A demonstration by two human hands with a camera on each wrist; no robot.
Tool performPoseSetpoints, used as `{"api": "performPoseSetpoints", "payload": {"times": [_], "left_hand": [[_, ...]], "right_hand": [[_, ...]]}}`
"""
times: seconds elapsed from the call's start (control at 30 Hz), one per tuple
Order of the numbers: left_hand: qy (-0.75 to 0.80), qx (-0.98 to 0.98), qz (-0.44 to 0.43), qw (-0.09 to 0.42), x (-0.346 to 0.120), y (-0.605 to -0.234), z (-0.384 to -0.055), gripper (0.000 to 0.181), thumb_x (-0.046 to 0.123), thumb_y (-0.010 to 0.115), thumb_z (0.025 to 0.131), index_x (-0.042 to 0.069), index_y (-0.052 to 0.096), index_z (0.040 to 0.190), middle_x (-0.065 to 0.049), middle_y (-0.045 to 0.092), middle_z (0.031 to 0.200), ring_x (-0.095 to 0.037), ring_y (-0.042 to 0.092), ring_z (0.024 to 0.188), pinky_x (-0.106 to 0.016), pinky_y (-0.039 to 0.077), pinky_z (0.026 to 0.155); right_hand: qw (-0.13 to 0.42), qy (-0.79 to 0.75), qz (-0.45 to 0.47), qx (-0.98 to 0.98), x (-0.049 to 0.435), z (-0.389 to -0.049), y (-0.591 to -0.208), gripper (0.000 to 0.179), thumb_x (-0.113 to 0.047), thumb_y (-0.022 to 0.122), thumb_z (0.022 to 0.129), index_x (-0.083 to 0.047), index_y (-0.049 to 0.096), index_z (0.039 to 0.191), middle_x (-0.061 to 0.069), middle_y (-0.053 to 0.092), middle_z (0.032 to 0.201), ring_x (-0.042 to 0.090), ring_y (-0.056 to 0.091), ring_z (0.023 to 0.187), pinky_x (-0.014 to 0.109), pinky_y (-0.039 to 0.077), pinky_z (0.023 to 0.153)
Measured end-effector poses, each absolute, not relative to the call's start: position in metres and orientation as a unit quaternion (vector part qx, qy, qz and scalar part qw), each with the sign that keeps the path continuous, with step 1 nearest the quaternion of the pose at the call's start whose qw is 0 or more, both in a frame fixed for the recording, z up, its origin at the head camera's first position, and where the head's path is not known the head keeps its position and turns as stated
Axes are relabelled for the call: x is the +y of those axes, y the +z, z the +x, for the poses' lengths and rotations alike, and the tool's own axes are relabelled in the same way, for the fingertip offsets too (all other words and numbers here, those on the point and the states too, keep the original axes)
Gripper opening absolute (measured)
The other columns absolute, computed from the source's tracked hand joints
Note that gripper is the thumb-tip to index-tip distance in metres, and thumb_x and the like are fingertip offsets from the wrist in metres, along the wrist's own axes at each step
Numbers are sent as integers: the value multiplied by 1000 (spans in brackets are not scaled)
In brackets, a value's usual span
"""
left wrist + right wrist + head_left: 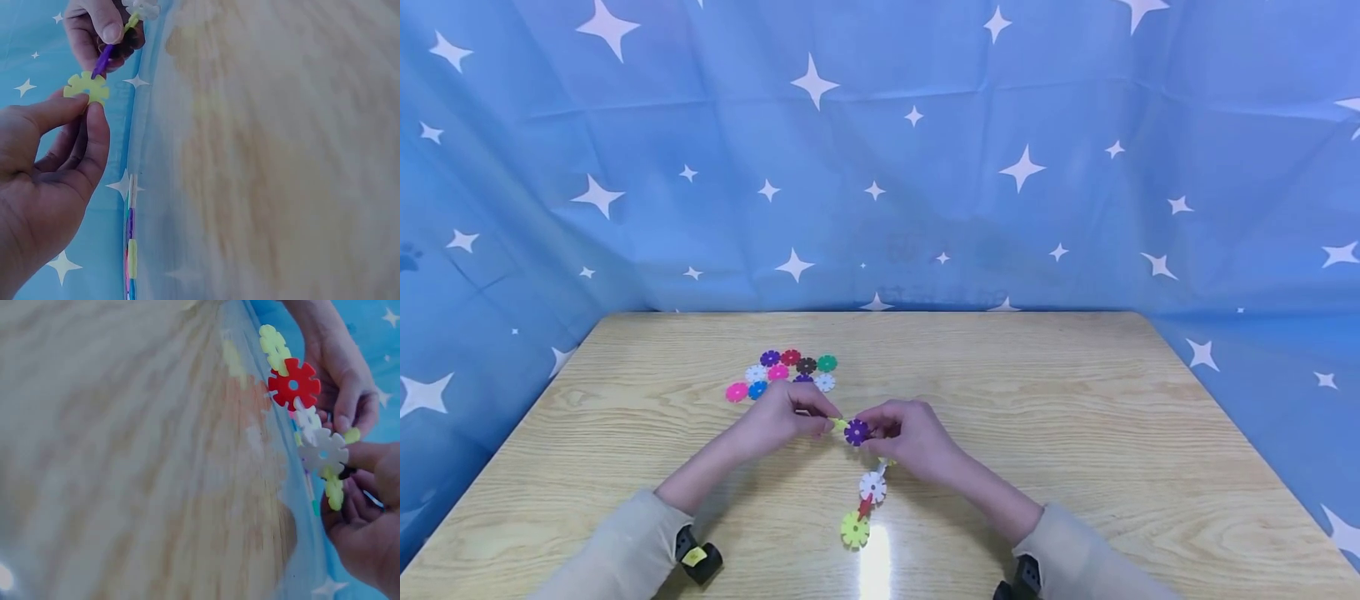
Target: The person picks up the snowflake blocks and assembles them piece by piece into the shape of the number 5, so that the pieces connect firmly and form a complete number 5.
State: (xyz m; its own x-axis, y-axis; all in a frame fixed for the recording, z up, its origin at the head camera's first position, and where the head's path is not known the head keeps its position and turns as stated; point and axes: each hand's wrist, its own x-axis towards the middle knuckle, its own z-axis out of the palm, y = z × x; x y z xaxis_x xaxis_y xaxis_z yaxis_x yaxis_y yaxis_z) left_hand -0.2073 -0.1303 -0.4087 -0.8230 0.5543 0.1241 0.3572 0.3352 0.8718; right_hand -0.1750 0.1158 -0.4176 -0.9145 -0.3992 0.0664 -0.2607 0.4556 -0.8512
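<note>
My left hand (778, 418) pinches a yellow-green notched plastic disc (87, 94) between thumb and fingers. The edge of that disc meets a purple disc (856, 432); whether their slots are fully joined I cannot tell. My right hand (919, 440) grips a chain of linked discs close to the purple one, its fingers partly hiding a dark disc. From the right hand the chain hangs toward the table's near side: a yellow disc (334, 492), white discs (325, 454), a red disc (301, 382), and a yellow-green disc (855, 530) at the end.
Loose discs, among them pink (737, 392), blue (757, 389), green (827, 363) and red (791, 357), lie flat beyond my left hand. Everything is on a light wooden table (1037, 375). A blue curtain with white stars (925, 167) hangs behind it.
</note>
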Motion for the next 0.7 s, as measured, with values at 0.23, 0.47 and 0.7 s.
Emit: {"api": "performPoseSetpoints", "payload": {"times": [0.23, 0.47, 0.7], "left_hand": [[502, 814, 277, 90, -128, -408, -205, 13, -2, 74, 90, 5, 81, 99, -2, 69, 87, -21, 67, 77, -27, 56, 65], [509, 810, 278, 89, -127, -409, -204, 12, -3, 74, 90, 3, 80, 99, -3, 68, 87, -21, 67, 75, -27, 57, 65], [508, 812, 272, 97, -126, -409, -202, 12, -3, 73, 91, 5, 78, 98, -6, 71, 92, -21, 68, 80, -30, 59, 70]], "right_hand": [[78, -476, -194, 854, 116, -176, -417, 35, -1, 81, 84, -4, 75, 118, -4, 70, 91, 15, 63, 80, 26, 56, 68], [86, -480, -197, 851, 117, -178, -414, 35, 1, 80, 84, -3, 75, 119, -1, 72, 96, 15, 63, 81, 27, 57, 69], [108, -481, -207, 845, 118, -179, -413, 34, 2, 79, 83, -2, 75, 117, -3, 70, 90, 16, 64, 81, 27, 57, 70]]}}
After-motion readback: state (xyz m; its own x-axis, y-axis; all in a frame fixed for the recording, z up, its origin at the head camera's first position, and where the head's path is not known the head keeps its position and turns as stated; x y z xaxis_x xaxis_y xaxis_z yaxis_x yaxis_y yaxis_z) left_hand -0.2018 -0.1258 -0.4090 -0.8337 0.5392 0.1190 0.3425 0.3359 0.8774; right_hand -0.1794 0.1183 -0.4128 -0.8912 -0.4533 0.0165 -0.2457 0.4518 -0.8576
